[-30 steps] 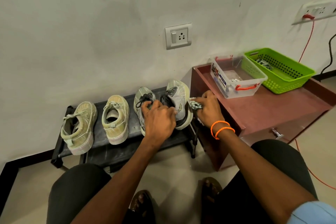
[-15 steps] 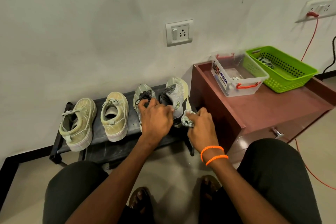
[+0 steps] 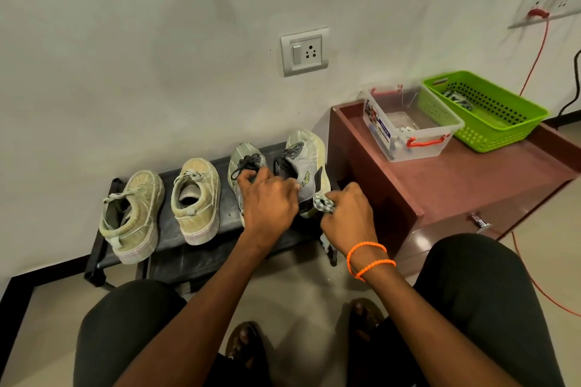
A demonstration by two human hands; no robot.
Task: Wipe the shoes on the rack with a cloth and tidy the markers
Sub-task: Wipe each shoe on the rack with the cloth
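Note:
Four shoes stand on a low black rack (image 3: 169, 229): two beige sneakers (image 3: 132, 217) (image 3: 196, 198) at the left and two grey sneakers at the right. My left hand (image 3: 267, 201) lies across the grey pair. Its fingers curl over the laces of the left grey sneaker (image 3: 246, 155) and its thumb rests against the right grey sneaker (image 3: 309, 160). My right hand (image 3: 349, 220) grips a bunched patterned cloth (image 3: 323, 202) and presses it on the heel side of the right grey sneaker. I cannot make out any markers clearly.
A maroon cabinet (image 3: 456, 185) stands right of the rack. It bears a clear plastic box (image 3: 408, 148) with red handles and a green basket (image 3: 490, 132), each with small items inside. An orange cable (image 3: 534, 63) runs down the wall. My knees and sandalled feet are below.
My right hand has drawn the cloth along the right grey sneaker's outer side, from near the cabinet back toward its heel. My left hand has stayed on the grey pair.

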